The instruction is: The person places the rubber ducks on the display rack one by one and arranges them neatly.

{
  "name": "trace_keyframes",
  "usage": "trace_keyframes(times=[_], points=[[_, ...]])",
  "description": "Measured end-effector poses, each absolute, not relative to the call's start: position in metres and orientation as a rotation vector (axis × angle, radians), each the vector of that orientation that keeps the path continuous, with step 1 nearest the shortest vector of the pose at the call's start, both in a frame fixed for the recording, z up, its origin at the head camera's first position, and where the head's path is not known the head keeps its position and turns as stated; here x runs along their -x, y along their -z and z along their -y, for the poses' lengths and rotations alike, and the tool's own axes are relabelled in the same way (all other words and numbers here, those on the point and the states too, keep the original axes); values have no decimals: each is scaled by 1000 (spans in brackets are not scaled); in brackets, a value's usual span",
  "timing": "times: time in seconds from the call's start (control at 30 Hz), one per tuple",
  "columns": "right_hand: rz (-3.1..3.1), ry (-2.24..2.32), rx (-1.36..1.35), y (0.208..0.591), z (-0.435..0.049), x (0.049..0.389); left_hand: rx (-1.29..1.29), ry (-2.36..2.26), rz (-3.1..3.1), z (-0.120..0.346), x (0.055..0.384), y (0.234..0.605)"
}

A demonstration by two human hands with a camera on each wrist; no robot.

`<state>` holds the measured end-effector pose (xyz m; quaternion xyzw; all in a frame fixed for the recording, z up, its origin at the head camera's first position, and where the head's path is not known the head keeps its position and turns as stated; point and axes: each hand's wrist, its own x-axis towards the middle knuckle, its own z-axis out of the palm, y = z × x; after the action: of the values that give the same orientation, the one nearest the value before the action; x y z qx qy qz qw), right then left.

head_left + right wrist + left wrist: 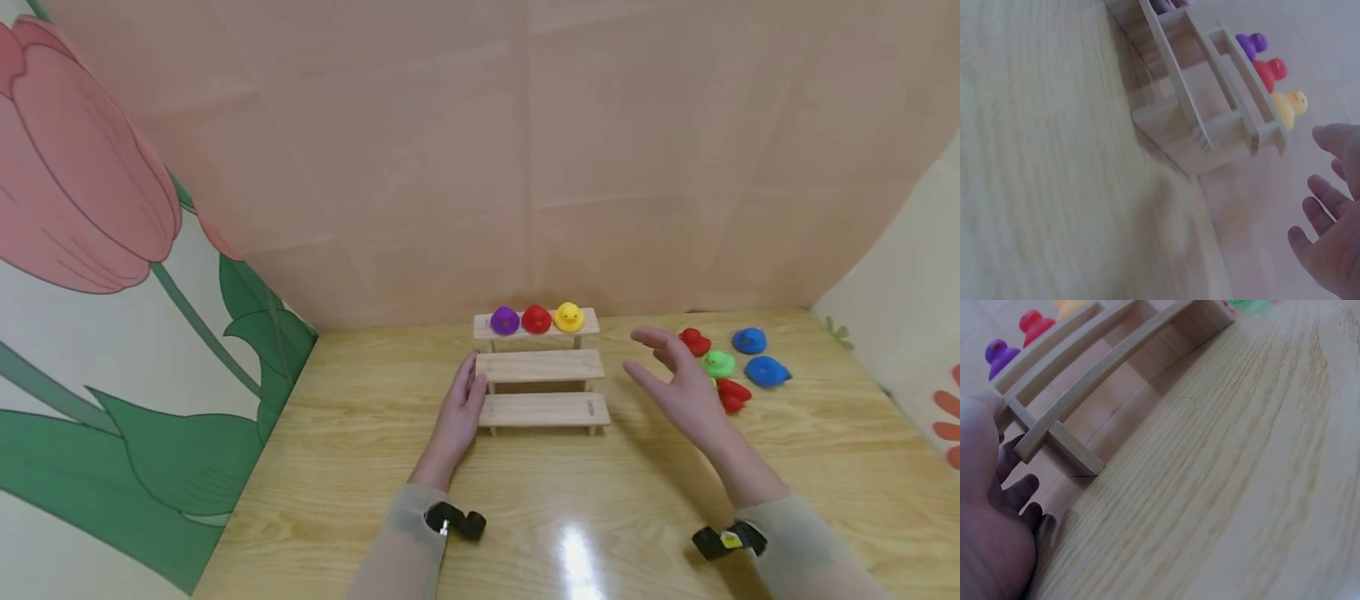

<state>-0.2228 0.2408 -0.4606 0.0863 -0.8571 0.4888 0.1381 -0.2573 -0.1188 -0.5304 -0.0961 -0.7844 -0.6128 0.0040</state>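
A three-step wooden stand [540, 365] rests on the table. On its top step sit a purple rubber duck [505, 321], a red duck [536, 319] and a yellow duck [568, 317] in a row. My left hand [455, 417] holds the stand's left end, thumb at the middle step; the left wrist view shows its fingers [1021, 490] bent beside the step ends. To the right of the stand my right hand [686, 396] is raised with thumb and fingers spread, nothing between them. The middle and bottom steps bear no ducks.
Right of my right hand lie loose ducks: a red one [695, 342], a green one [718, 363], another red one [732, 395] partly behind the hand, and two blue ones [750, 340]. A pink backdrop [525, 167] rises behind the wooden table [360, 392].
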Motion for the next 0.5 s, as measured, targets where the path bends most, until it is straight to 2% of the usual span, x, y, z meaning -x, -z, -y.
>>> trace_keyframes(times=[0.5], points=[[2457,-1310,-83,480,-298,197,325,1953,2422,119,260,533]])
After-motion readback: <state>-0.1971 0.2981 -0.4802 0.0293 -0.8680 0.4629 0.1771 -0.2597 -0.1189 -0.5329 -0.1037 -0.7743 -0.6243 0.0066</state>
